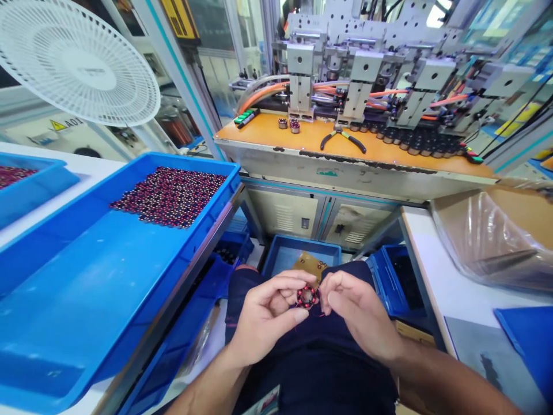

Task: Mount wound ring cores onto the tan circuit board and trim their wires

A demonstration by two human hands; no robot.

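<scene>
Above my lap, my left hand point(274, 308) grips a small round motor stator point(306, 296) between thumb and fingers. Black and red windings ring the stator's open centre, which faces up toward me. Close against its right side is my right hand point(352, 305), thumb and fingers pinched together. Thin dark strands, like wire ends, show by those fingertips, but what they pinch is too small to make out. Many similar stators point(173, 196) lie packed at the far end of the large blue tray point(86, 276) on my left.
Ahead, a machine point(354, 75) stands over an orange bench point(268, 132) with pliers point(343, 138) and rows of dark cylindrical parts point(419, 144). A blue bin point(302, 245) sits below. A plastic-lined carton point(492, 236) is at right, a white fan point(82, 63) at left.
</scene>
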